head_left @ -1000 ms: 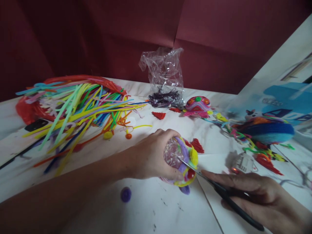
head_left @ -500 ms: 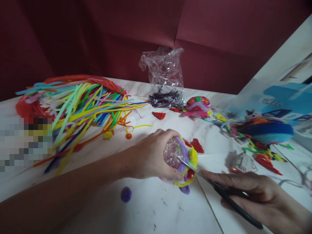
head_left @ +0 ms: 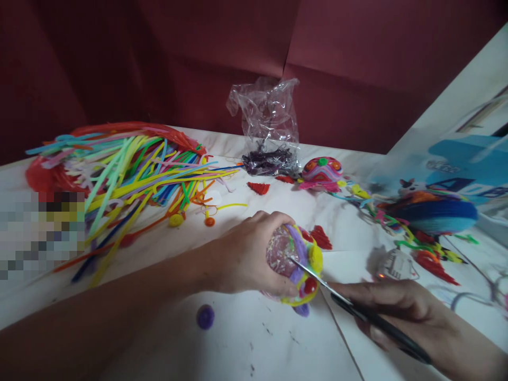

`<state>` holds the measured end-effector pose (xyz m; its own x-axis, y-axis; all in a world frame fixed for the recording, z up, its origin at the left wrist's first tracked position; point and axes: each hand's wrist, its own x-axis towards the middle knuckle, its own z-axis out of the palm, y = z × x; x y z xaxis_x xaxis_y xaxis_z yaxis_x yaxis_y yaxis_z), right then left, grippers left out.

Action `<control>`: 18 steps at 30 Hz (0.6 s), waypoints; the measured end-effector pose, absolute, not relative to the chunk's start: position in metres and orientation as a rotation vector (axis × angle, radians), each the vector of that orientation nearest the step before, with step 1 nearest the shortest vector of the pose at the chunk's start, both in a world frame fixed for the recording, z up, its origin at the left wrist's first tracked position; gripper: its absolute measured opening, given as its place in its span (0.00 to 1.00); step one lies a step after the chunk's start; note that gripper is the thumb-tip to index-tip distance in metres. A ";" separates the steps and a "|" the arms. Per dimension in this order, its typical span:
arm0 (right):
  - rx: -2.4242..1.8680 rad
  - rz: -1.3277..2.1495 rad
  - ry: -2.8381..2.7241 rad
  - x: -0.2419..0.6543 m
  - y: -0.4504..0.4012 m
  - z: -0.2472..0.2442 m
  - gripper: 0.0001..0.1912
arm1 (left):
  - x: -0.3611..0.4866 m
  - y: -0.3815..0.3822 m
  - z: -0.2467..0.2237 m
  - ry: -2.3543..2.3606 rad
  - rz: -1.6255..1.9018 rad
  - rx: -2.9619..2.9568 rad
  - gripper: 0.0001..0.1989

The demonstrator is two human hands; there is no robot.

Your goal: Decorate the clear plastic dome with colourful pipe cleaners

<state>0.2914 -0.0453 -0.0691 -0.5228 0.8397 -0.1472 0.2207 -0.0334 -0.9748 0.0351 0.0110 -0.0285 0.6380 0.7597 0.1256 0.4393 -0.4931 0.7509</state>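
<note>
My left hand (head_left: 256, 259) is wrapped round a rounded pipe-cleaner craft head (head_left: 304, 253), keeping it tilted just above or on the white tabletop. Its underside shows a clear, shiny round surface, bordered by purple, yellow and red fuzzy strips. In my right hand (head_left: 413, 312) is a pair of black-handled scissors (head_left: 351, 307). The narrow metal tip touches or lies very close to the clear surface at the purple edge. A purple coiled disc (head_left: 205, 316) lies below my left wrist. Red fuzzy triangles (head_left: 320, 237) lie just behind the craft head.
Many coloured pipe cleaners (head_left: 130, 169) spread across the left. At the back stands a clear plastic bag (head_left: 272, 132) with dark strands. A finished-looking pink craft head (head_left: 322, 172) sits right of it. A blue striped round piece (head_left: 440, 211) and a whitish device (head_left: 397, 264) are at right.
My right hand and the scissors' handles have shifted slightly, with the fingers curling differently round them. The scissors' tip stays at the same spot. My left hand and the craft head are nearly still.
</note>
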 end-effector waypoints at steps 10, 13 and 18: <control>-0.887 1.803 -1.641 0.283 -0.037 -0.071 0.20 | 0.035 0.010 -0.027 0.929 0.590 2.142 0.34; -0.897 1.819 -1.615 0.285 -0.038 -0.075 0.23 | 0.035 0.011 -0.027 0.931 0.588 2.132 0.34; -0.968 1.727 -1.600 0.285 -0.042 -0.078 0.20 | 0.036 0.011 -0.028 0.968 0.587 2.121 0.34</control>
